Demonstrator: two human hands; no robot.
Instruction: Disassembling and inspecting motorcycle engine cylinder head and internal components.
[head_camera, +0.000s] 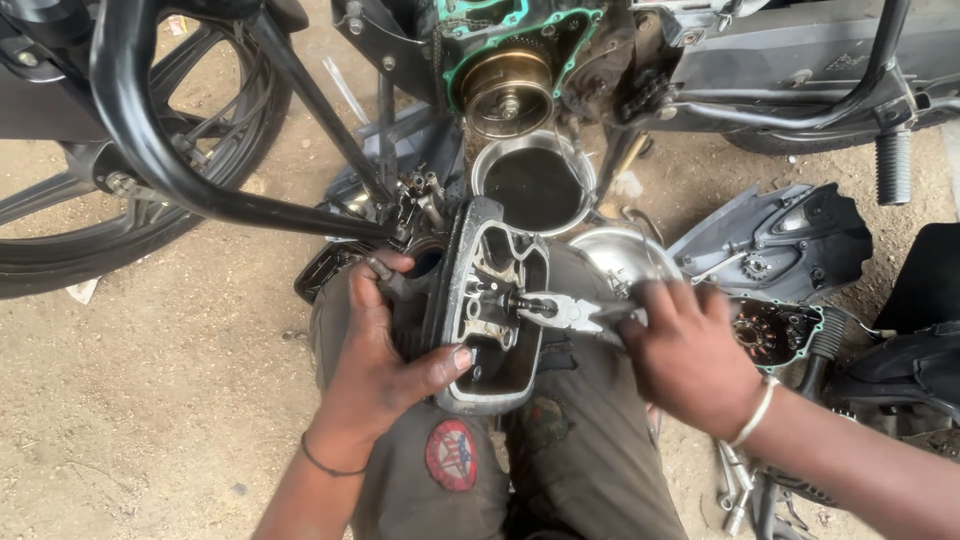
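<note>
Head view: left hand (385, 345) clamps the cylinder head cover (487, 305) upright on the lap, its long axis running away from the person. From its right, the right hand (690, 350) holds pliers (570, 312) nosed leftward onto a small fitting (505, 300) inside.

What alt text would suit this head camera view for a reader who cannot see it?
A left hand steadies a grey metal engine head on the person's lap while the right hand works silver pliers inside it. Beyond stand a round steel bowl of dark oil and a stripped black motorcycle on sandy ground.
</note>
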